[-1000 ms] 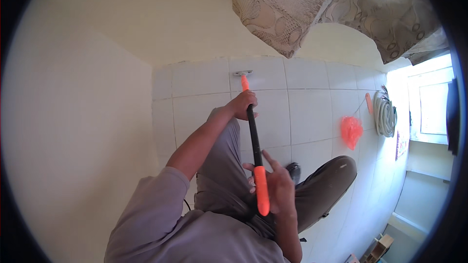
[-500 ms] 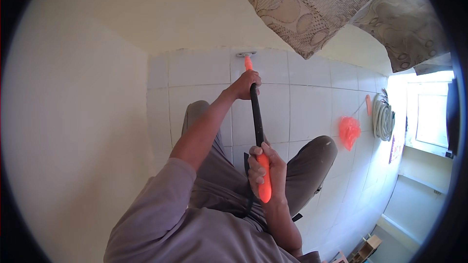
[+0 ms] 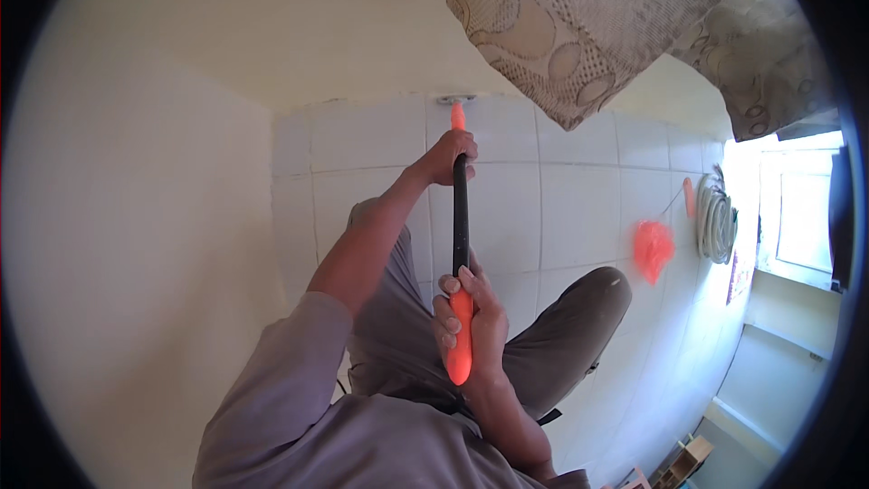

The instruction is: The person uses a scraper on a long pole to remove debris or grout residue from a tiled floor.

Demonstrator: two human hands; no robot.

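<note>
Where the cream walls [image 3: 136, 154] rise: plain surfaces at the left and ahead, meeting in a corner above the tiles.
Tiled floor [image 3: 579, 208]: pale square tiles with straight joints, brightly lit at the right.
Patterned curtain [image 3: 588, 27]: beige cloth with ovals and dotted areas, hanging across the upper right.
Clothing: a grey-brown shirt [image 3: 380, 439] and darker trousers [image 3: 570, 321], both knees bent.
Window [image 3: 804, 208]: glaring white, at the far right.
Long-handled scraper [image 3: 461, 217]: black shaft running almost straight away from the body, between the knees, toward the wall ahead.
Coil of pale hose or cable [image 3: 717, 222]: on the tiles near the window.
Right hand [image 3: 486, 312]: fingers and thumb curled round the orange end grip [image 3: 460, 353], whose butt sticks out toward the body.
Left hand [image 3: 448, 158]: wrapped round the upper shaft, just below the orange collar [image 3: 458, 116].
Crumpled pink plastic bag [image 3: 654, 252]: beside the coil, a thin rod leading from it to an orange handle [image 3: 689, 197].
Scraper head [image 3: 457, 100]: flat, grey, at the floor's edge by the wall; I cannot tell whether it touches.
</note>
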